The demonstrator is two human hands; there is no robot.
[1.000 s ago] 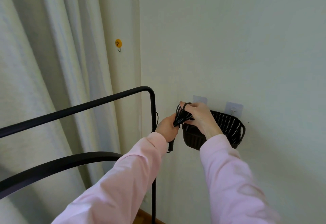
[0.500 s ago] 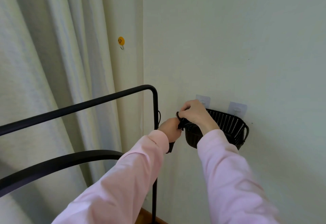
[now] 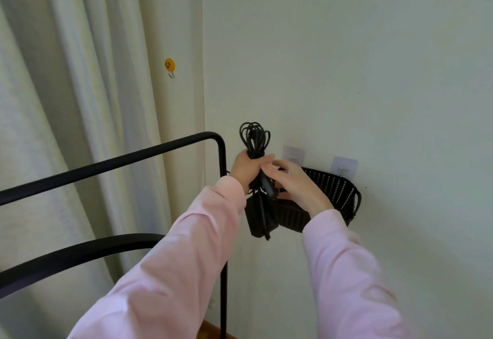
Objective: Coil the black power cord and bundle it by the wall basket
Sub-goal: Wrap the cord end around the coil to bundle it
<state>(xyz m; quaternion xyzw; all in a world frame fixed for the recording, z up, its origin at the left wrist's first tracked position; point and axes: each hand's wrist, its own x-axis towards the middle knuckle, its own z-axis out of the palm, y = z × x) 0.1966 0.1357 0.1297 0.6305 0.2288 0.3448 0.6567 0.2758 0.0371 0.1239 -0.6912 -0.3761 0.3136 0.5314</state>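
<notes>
grip, left: left hand (image 3: 246,172) curled tight round the waist of the black power cord (image 3: 254,136), which is wound into a bundle of narrow loops. the loops fan out at 12 o'clock from the fist. loose strands and a black rectangular adapter brick (image 3: 253,218) hang at 6 o'clock below it.
grip, right: right hand (image 3: 296,184) at 3 o'clock of the left hand, fingers stretched across to the bundle and touching it, thumb underneath. whether it pinches a strand cannot be told. both arms in pale pink sleeves (image 3: 186,258).
item: black perforated plastic wall basket (image 3: 337,192), just behind the right hand, at 3 o'clock of the cord. it hangs on the pale wall (image 3: 346,58) from two clear adhesive hooks (image 3: 344,164) at its 12 o'clock. cord bundle held in the air just beside the basket's left end, not in it.
item: black metal tube rack (image 3: 128,161), at 9 o'clock of the hands, upright post just beside the left wrist.
item: cream pleated curtain (image 3: 80,85), at 10 o'clock. small yellow smiley-face hook (image 3: 169,64) on the wall strip beside it.
</notes>
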